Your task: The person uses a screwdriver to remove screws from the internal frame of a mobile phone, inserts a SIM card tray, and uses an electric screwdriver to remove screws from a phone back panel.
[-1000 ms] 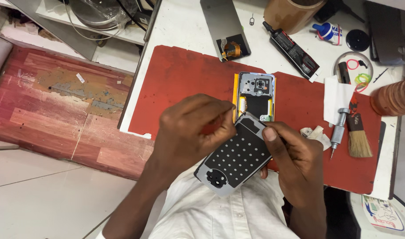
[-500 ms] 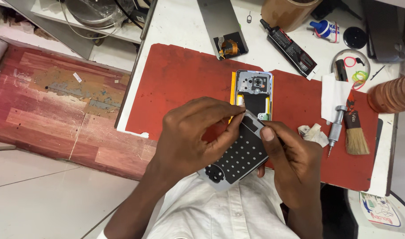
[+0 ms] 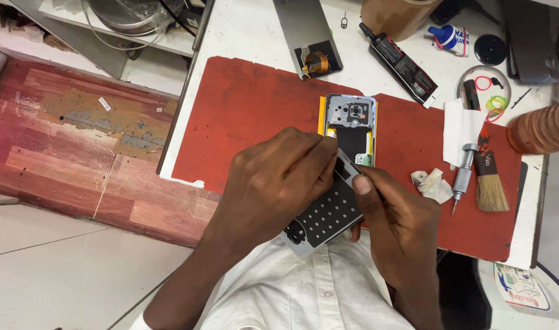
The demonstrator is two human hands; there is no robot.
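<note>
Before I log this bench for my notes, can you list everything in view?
mat: one, red, on the white table
phone frame: one, grey with yellow edges, lying on the mat
phone back panel: one, grey with dotted black sheet, held in both hands
glue tube: one, black, top of table
screwdriver: one, silver, right of mat
brush: one, dark handle, beside screwdriver
crumpled tissue: one, white, on mat
left hand: holding the panel
right hand: on the panel's upper edge
</note>
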